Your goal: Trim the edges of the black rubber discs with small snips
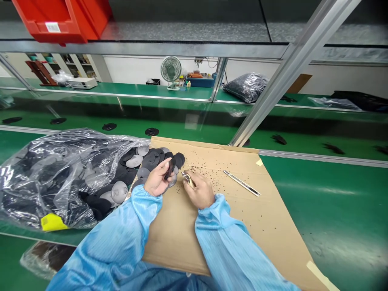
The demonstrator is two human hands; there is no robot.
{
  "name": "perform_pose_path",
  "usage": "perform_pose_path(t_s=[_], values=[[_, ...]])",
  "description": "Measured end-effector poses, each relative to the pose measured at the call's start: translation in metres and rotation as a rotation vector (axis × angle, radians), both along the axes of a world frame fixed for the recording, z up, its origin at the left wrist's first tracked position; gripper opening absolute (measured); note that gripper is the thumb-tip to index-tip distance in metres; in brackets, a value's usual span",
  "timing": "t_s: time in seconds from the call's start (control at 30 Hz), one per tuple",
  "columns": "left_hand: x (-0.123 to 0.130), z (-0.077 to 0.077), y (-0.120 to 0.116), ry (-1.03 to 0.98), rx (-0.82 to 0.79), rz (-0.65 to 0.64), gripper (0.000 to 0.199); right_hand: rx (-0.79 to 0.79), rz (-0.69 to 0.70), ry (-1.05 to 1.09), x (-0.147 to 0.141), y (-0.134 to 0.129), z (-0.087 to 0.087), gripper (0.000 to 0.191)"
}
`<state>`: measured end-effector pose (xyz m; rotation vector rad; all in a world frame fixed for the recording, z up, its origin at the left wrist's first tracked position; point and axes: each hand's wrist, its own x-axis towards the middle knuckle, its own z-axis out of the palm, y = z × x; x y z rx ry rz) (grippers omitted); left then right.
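Note:
My left hand (157, 180) is closed on a dark oval plastic piece (170, 168), held tilted above the cardboard. Close by on the right, my right hand (200, 190) grips a small pair of nippers (188, 178), metal jaws pointing toward the piece but apart from it. Behind and left of my left hand lies a pile of black and grey oval pieces (150, 161). They spill from a clear plastic bag (60, 173) filled with more of them. Tiny dark scraps are scattered over the cardboard sheet (178, 234).
A slim knife-like tool (241, 183) lies on the cardboard to the right. Beyond it, oval pieces (151, 131) and dark bundles (279, 139) rest along a green surface. A slanted metal post (273, 97) rises ahead; a red bin (65, 20) sits overhead at left.

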<state>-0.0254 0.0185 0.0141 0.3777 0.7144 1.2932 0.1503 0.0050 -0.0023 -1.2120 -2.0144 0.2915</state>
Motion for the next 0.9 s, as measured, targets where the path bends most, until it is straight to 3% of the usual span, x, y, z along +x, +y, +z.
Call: perform_pose_path(t_s=[0.17,0.5,0.9], values=[[-0.001,-0.003,0.001,-0.048,0.004,-0.097,0.022,0.012,0.076,-0.143,-0.004,-0.004,0.000,0.034],[0.002,-0.002,-0.002,0.068,0.049,-0.222,0.028,-0.018,0.093,-0.227,-0.005,-0.004,0.002,0.034],[0.004,-0.007,-0.003,0.165,0.043,-0.158,0.034,-0.058,0.076,-0.419,-0.004,-0.006,0.014,0.037]])
